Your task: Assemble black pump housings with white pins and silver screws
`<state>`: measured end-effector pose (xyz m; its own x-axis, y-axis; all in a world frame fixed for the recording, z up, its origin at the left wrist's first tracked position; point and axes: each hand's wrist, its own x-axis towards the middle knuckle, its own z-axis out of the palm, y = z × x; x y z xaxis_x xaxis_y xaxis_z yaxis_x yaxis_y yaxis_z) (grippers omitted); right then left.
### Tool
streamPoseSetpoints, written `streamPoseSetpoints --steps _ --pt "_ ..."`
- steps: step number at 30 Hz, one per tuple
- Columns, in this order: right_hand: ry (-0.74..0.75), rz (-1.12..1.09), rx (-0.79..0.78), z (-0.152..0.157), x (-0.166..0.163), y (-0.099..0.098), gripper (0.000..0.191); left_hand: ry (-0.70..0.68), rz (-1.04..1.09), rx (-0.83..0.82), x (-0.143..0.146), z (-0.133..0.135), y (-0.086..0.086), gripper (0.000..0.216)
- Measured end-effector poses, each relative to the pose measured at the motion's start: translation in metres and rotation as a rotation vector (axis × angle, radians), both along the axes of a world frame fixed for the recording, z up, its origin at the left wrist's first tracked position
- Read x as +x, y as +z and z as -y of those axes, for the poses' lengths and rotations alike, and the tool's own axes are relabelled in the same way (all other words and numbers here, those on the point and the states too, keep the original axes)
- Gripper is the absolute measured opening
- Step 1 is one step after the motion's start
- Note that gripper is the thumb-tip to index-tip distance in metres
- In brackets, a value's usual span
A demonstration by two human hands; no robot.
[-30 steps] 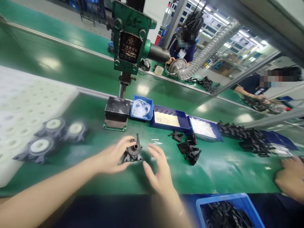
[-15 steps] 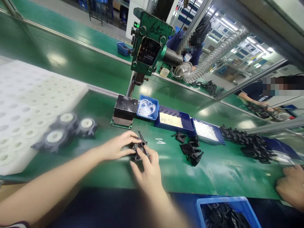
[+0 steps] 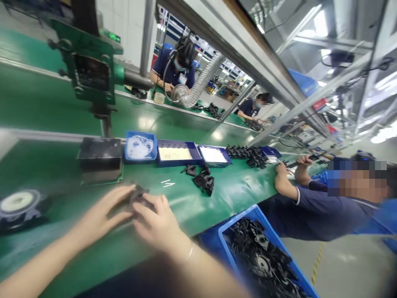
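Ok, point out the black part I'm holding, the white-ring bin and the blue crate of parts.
black part (image 3: 138, 196), head view, round top.
ring bin (image 3: 139, 159), head view, front wall.
blue crate (image 3: 237, 219), head view, top rim.

1. The black plastic part (image 3: 138, 195) is small and dark, with a round raised hub in its middle. Blur hides its finer details.
2. It is held low over the green surface (image 3: 235, 190), between the fingers (image 3: 122, 193) of the left hand (image 3: 101, 215) and the fingers (image 3: 148, 202) of the right hand (image 3: 156, 225).
3. The left fingers touch its left edge. The right fingers cover its near side, so only its top shows.
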<state>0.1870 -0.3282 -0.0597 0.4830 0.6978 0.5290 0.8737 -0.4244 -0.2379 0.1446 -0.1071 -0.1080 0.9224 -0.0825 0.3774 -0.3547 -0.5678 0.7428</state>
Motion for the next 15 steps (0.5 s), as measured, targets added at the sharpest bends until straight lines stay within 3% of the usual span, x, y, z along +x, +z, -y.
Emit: streamPoseSetpoints --steps 3,6,8,11,15 --pt "-0.104 0.082 0.066 0.037 0.025 0.032 0.044 0.022 -0.029 -0.002 -0.001 0.004 -0.007 0.065" --pt "-0.378 0.157 0.215 0.098 0.065 0.059 0.040 0.020 -0.043 -0.022 0.000 0.006 -0.008 0.062" --pt "-0.555 0.163 0.307 0.147 0.096 0.064 0.041 0.008 -0.054 -0.001 0.002 0.007 -0.009 0.061" --pt "-0.754 0.129 0.371 0.217 0.139 0.048 0.043 0.004 -0.062 0.089 0.004 0.006 -0.015 0.061" --pt "-0.897 0.034 0.190 0.283 0.177 0.009 0.044 0.021 -0.069 0.154 0.007 0.004 -0.026 0.062"
